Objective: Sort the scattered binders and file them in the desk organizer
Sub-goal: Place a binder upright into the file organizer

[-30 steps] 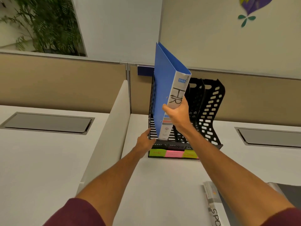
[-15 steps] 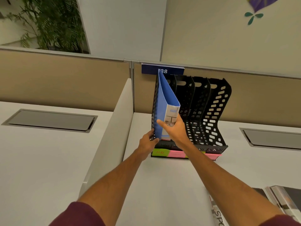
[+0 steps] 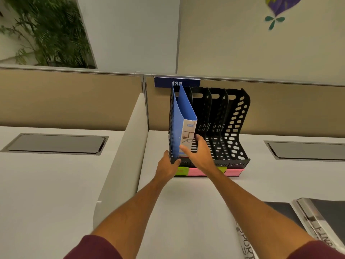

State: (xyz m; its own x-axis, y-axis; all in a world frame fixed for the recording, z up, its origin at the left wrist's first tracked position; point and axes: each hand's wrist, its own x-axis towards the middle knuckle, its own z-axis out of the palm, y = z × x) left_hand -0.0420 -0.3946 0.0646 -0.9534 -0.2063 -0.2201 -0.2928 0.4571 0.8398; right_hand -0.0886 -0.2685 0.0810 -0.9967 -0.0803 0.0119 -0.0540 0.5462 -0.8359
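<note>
- The desk (image 3: 186, 212) ran from under me up to the black organizer (image 3: 237, 128), which stood at its far edge against the tan partition, right below a blue number plate (image 3: 177, 83).
- The organizer had four upright slots. As far as I could see, the three to the right of the first held nothing.
- The blue binder (image 3: 183, 107) stood upright in the organizer's leftmost slot. Its "HR" spine faced me and its covers splayed a little at the top. Its foot looked down at the base, or very nearly.
- More binders (image 3: 317, 215) lay flat on the desk, well in front of the organizer and off to its right, not yet filed.
- My right hand (image 3: 199, 156) was loosely spread at the organizer's front. Its thumb lay against the lower spine and its fingers reached just right of it, touching rather than squeezing.
- My left hand (image 3: 166, 168) gripped the organizer's front left corner, thumb hooked over the low lip, bracing it.
- Green and pink labels (image 3: 196, 171) ran along the organizer's front foot. I could not read them.
- I judged the step to be seating the first binder. Next I would have to nudge it fully back, let go with both hands, reach for the flat binders, and match each spine to a slot.
</note>
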